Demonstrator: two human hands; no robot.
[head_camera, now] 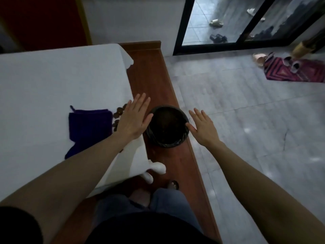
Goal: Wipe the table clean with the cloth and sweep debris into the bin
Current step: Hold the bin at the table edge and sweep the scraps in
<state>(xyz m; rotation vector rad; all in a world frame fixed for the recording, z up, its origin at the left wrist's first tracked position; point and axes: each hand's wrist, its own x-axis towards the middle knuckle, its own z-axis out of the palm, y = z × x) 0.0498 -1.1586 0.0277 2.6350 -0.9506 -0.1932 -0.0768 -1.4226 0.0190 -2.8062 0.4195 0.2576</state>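
Note:
A purple cloth lies on the white-covered table, near its right edge. Several small brown bits of debris sit between the cloth and the edge. My left hand is flat with straight fingers over the table's right edge, just right of the debris and beside the bin. A round black bin with a dark liner stands on the wooden bench beside the table. My right hand is spread open at the bin's right side, its thumb at the rim. Neither hand holds anything.
A reddish wooden bench runs along the table's right side. The grey tiled floor lies to the right, with a patterned mat and shoes near a glass door. My legs are below, by the table's corner.

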